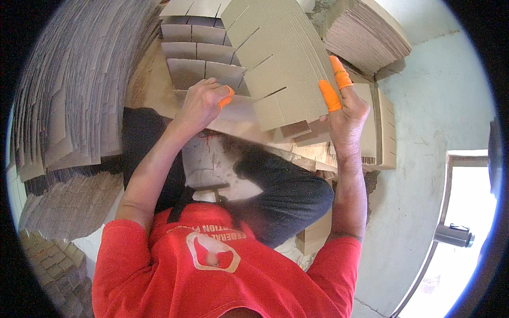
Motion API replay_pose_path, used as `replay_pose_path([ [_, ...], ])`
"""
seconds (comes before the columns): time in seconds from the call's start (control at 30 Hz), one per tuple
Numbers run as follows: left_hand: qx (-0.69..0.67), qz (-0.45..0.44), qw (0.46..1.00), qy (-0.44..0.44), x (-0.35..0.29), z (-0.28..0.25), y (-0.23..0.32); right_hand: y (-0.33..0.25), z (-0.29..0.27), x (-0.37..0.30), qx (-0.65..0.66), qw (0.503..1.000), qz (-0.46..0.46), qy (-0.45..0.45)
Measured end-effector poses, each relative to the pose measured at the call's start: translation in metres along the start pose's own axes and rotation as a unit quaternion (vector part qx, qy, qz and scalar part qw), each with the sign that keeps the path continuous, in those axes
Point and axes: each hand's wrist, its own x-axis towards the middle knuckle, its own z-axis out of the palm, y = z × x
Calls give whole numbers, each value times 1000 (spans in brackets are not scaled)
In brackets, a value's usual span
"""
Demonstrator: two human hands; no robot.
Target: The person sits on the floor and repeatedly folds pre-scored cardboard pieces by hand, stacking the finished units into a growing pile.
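Note:
My right hand [348,114], with orange finger covers on two fingers, grips the edge of a slotted cardboard sheet [281,63]. The sheet is tilted, with a row of slits along its left side; edges at its right suggest several sheets together. Closed and fingers curled, my left hand [204,103] has an orange cover on one digit. It is beside interlocked cardboard dividers [186,71], which stand in rows on a wooden board [151,85]. Whatever the left fingers hold, if anything, is hidden.
Tall piles of cardboard sheets [79,79] rise at the left. Another cardboard stack [366,34] is at the far right, with more slotted pieces [388,127] against the pale wall [435,106]. My bent legs [281,191] lie below the board. A bright opening [456,222] is at right.

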Motion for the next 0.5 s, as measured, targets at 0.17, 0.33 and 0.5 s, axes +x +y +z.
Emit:
replay_pose_path([
  [0.17, -25, 49, 997, 61, 1, 10, -8, 9, 7, 0, -90, 994, -60, 25],
  [0.33, -5, 2, 1000, -18, 6, 6, -8, 6, 7, 7, -28, 999, -39, -21],
  [0.5, -20, 50, 998, 15, 8, 7, -13, 6, 9, 11, -51, 997, -33, -43],
])
